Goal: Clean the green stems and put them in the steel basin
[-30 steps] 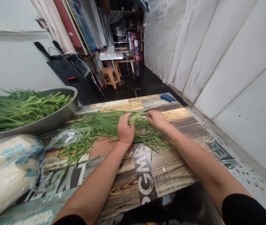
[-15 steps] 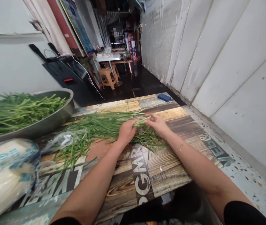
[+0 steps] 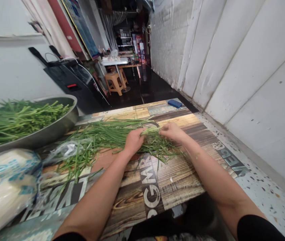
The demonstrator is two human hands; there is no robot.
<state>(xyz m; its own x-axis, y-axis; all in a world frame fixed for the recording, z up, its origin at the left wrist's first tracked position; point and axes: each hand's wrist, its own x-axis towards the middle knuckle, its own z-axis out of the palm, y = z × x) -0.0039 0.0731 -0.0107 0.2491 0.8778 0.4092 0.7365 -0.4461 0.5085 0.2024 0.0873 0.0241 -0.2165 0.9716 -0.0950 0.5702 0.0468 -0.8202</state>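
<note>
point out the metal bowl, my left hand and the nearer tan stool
metal bowl (image 3: 61, 126): head view, on the outer wall, below the rim
left hand (image 3: 134, 140): head view, on the back of the hand
nearer tan stool (image 3: 112, 76): head view, on its upper part, near the seat

A small bunch of slender green stalks is pinched in the left hand, its paler ends pointing towards the fingertips of the right hand. Under and around it, loose greens lie spread over the worktop, long, thin and flat. Most of the longer ones run roughly sideways; shorter bits sit tangled at the near edge, a few straying off alone.
</note>
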